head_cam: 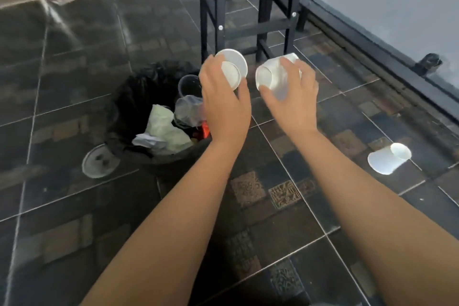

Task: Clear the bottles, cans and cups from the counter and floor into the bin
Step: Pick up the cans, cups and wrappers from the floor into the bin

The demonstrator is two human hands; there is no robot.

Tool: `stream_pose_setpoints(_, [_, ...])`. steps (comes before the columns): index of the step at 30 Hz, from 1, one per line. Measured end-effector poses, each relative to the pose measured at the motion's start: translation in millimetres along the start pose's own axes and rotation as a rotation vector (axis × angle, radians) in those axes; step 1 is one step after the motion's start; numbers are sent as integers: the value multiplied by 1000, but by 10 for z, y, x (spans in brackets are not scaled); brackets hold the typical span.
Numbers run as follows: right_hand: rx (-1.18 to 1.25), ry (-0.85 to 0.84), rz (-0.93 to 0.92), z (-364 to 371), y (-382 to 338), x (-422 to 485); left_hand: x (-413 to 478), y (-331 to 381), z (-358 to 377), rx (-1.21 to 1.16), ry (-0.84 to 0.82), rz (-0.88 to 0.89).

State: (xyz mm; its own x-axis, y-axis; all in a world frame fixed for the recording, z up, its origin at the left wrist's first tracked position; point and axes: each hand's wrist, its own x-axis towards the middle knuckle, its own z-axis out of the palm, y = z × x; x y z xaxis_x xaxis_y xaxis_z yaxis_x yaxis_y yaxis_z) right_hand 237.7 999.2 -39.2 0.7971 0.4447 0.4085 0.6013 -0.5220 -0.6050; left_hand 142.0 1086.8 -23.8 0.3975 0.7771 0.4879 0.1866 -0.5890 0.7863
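Midway through the clear-up: left hand (224,104) and right hand (289,97) each clasping a white cup (233,67), (273,77) right of the part-filled bin (139,107), another cup (388,159) lying on the floor, far right.

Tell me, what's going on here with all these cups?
A person is tidying up. The left hand holds a white cup and the right hand holds another white cup, both raised just beside the black-lined bin, which already holds clear cups and crumpled paper. One more white cup lies on its side on the tiled floor to the right.
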Motion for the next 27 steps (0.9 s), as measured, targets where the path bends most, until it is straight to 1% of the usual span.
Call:
stream_pose_setpoints(4, [60,-113,-163,355,-559,57,234,-407,-469,120,175,-84])
stream_pose_setpoints(6, [54,-157,-271,531,-766,52,279,-634,-698,193,206,-140])
stream_pose_setpoints(8, [55,-223,-346,704,-921,40,290,-852,-891,273,196,-168])
stream_pose_setpoints(10, [44,-307,-375,861,-1037,35,262,-1034,-1035,352,123,-188])
stream_pose_setpoints(11, [14,-347,-379,939,-1057,36,242,-1117,-1075,390,58,-205])
stream_pose_setpoints(12, [-34,-405,-387,1023,-1071,34,219,-1202,-1105,432,-28,-231])
stream_pose_setpoints(14, [-123,-571,-423,1174,-1061,10,163,-1325,-1123,571,-225,-262])
stream_pose_setpoints(15, [-147,-649,-441,1235,-1048,-10,147,-1353,-1121,667,-301,-254])
stream_pose_setpoints(16, [-166,-690,-455,1267,-1032,-32,146,-1357,-1112,746,-344,-244])
stream_pose_setpoints(17, [-183,-688,-462,1283,-1025,-49,153,-1353,-1113,800,-356,-242])
stream_pose_setpoints(19, [-206,-626,-467,1259,-1030,-54,174,-1325,-1145,835,-313,-242])
stream_pose_setpoints(21, [-169,-539,-461,1201,-1030,-42,191,-1331,-1225,805,-216,-219])
stream_pose_setpoints(23, [-137,-411,-432,1164,-973,7,232,-1389,-1312,777,-105,-225])
stream_pose_setpoints(25, [-163,-337,-355,1144,-853,58,288,-1451,-1388,718,-55,-328])
stream_pose_setpoints(27, [-211,-338,-243,1135,-701,79,329,-1512,-1439,615,-86,-478])
